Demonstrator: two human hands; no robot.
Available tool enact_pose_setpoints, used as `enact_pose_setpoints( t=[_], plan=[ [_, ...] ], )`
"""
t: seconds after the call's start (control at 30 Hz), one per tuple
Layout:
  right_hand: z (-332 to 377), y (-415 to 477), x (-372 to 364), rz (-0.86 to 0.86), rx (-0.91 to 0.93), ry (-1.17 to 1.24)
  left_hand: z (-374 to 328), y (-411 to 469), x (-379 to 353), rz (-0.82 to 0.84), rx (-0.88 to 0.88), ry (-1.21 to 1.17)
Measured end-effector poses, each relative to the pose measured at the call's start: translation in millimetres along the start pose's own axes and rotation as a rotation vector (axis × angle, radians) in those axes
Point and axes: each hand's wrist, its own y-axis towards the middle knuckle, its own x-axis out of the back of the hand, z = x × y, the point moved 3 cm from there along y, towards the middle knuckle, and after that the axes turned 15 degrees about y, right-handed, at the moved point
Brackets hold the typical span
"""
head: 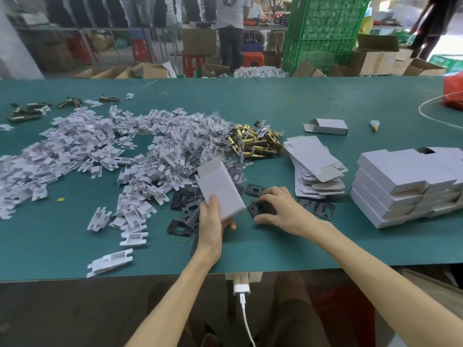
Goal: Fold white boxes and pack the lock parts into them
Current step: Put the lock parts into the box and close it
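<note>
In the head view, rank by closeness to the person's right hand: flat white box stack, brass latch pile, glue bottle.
1. flat white box stack, just right of the right hand.
2. brass latch pile, farther back, slightly left.
3. glue bottle, far back right.

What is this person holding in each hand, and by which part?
The left hand grips a folded white box by its near end. The right hand curls round a black plate on the table, thumb and fingers at opposite edges.
</note>
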Motion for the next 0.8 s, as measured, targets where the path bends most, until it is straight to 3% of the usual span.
enact_pose_setpoints(
  t=[0.2,0.63,0.7,0.8],
  plan=[
    [25,46,1,-0.095,0.027,0.03,3,3,1,-0.034,0.006,-0.048],
    [61,139,-22,-0.021,-0.011,0.001,-2,1,3,-0.06,0.014,-0.077],
    [69,141,-17,-0.114,-0.01,0.069,0,1,2,-0.047,0.005,-0.056],
    [107,140,4,-0.465,0.079,0.327,2,2,0,-0.043,-0.013,0.017]
  ],
)
